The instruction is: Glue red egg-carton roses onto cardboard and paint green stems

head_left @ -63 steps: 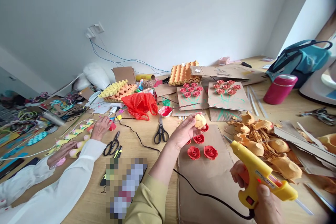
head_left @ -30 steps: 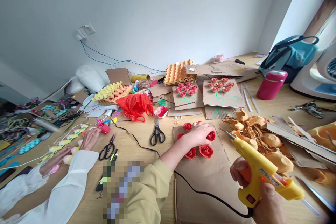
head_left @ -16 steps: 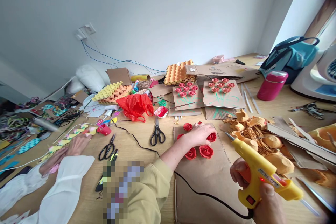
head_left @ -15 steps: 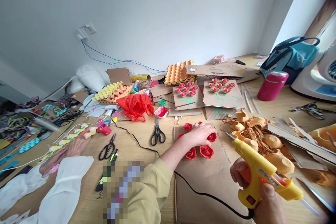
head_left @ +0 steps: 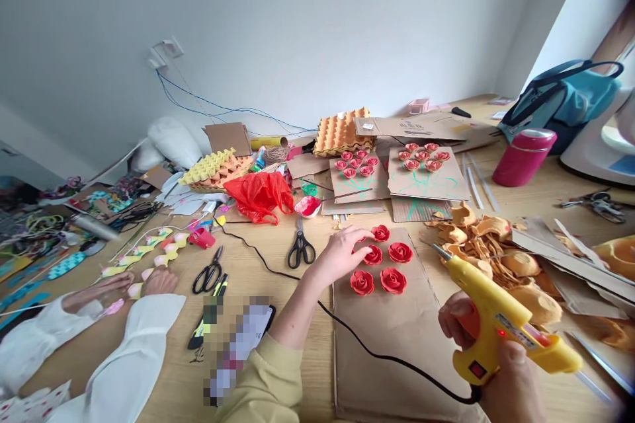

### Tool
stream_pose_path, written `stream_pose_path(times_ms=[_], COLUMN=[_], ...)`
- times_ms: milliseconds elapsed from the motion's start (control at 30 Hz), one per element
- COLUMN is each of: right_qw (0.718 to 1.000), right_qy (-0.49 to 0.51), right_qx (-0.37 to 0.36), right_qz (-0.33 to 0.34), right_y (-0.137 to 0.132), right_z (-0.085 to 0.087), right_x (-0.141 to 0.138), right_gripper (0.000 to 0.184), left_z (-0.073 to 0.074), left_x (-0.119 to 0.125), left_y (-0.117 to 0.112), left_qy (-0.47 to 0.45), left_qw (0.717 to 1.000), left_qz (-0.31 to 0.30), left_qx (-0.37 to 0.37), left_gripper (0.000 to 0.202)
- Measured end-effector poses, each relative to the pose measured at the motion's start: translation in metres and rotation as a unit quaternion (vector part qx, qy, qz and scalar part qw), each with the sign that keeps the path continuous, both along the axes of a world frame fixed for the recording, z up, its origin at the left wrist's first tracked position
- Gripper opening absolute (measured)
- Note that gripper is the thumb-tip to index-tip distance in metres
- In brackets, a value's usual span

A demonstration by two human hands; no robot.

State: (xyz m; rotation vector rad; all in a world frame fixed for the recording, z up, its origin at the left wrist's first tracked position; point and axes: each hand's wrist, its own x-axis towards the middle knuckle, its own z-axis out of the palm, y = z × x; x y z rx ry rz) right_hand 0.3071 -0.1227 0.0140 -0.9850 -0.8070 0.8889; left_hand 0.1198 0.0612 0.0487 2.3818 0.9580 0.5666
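My left hand (head_left: 339, 252) rests with fingers spread at the left edge of a brown cardboard sheet (head_left: 397, 344), fingertips next to a red paper rose (head_left: 373, 255). Several more red roses (head_left: 393, 279) sit in a cluster on that sheet. My right hand (head_left: 496, 370) grips a yellow glue gun (head_left: 501, 324), its nozzle pointing up-left just above the sheet's right edge. The gun's black cord (head_left: 377, 357) trails across the cardboard.
A pile of orange egg-carton cups (head_left: 491, 258) lies right of the sheet. Black scissors (head_left: 300, 250), a red bag (head_left: 260, 193), finished rose boards (head_left: 426, 172) and a pink flask (head_left: 522, 157) stand behind. Another person's white-sleeved hands (head_left: 149, 281) work at the left beside a second pair of scissors (head_left: 210, 273).
My left hand set a rose down among the others, then lifted off it and slid left to the sheet's edge. The other person's hands drew back toward them.
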Motion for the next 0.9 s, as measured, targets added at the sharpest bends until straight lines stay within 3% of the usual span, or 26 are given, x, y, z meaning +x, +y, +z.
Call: stream_pose_path(times_ms=[200, 333, 400, 500, 567, 733, 800, 900], right_qw=[1.0, 1.0, 1.0, 1.0, 1.0, 1.0, 1.0, 1.0], right_qy=[0.014, 0.004, 0.0, -0.006, -0.008, -0.002, -0.001, 0.0], right_qx=[-0.003, 0.006, 0.005, 0.002, 0.004, 0.017, 0.019, 0.013], right_qz=[-0.006, 0.001, 0.007, 0.015, 0.012, -0.01, -0.004, 0.006], right_y=[0.0, 0.0, -0.001, -0.001, -0.001, -0.001, -0.002, -0.002], right_z=[0.0, -0.002, -0.004, -0.004, -0.001, 0.011, 0.012, 0.009], right_x=[-0.001, -0.001, -0.001, -0.001, -0.001, -0.001, -0.001, -0.001], right_gripper=[0.056, 0.053, 0.053, 0.054, 0.054, 0.048, 0.05, 0.052], left_z=[-0.01, -0.017, -0.02, -0.019, -0.01, 0.02, 0.024, 0.019], left_x=[0.007, 0.028, 0.042, 0.051, 0.041, -0.03, -0.058, -0.081], left_y=[-0.021, -0.027, -0.03, -0.027, -0.017, 0.014, 0.015, 0.002], left_qy=[0.001, -0.061, -0.109, -0.163, -0.205, -0.34, -0.325, -0.201], left_qw=[0.999, 0.995, 0.987, 0.961, 0.948, 0.907, 0.897, 0.913], left_qz=[0.019, 0.042, 0.018, -0.024, 0.018, 0.232, 0.296, 0.354], left_qx=[-0.029, -0.068, -0.119, -0.222, -0.243, -0.093, -0.042, 0.026], left_gripper=[0.023, 0.052, 0.059, 0.028, 0.022, 0.024, 0.028, 0.036])
